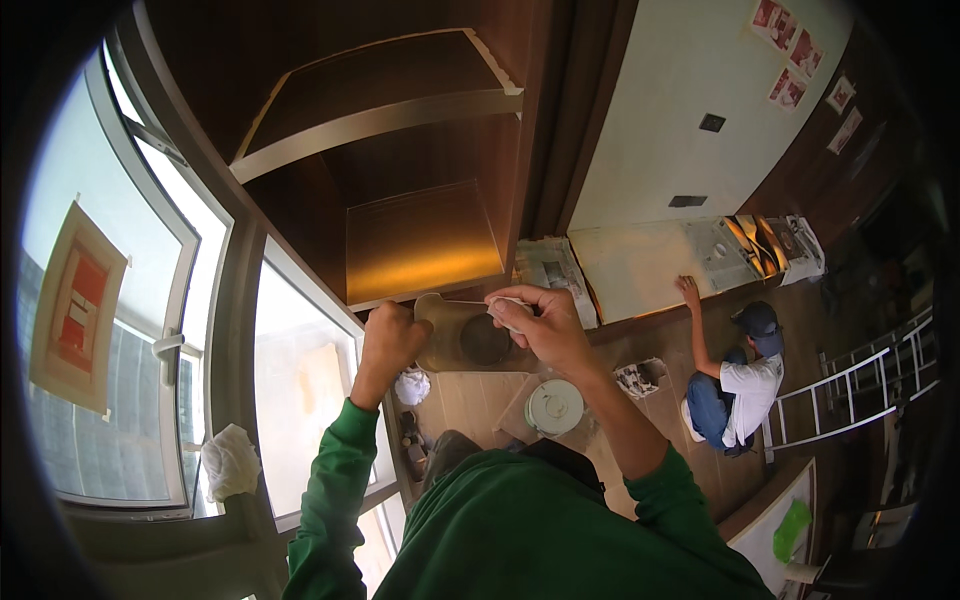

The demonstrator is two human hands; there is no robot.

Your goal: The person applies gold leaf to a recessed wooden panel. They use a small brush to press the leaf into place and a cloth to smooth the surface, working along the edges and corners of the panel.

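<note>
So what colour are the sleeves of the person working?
Green sleeves, seen best in the head view.

Greens, browns and whites at the window

Green sleeves [335,480] fill the lower centre; the cabinet [420,240] above is dark brown with a golden sheen. A white rag [228,460] sits lower left, a red-and-cream poster [75,305] far left — and at right, a person [740,385] in white shirt, blue trousers, dark cap.
</note>
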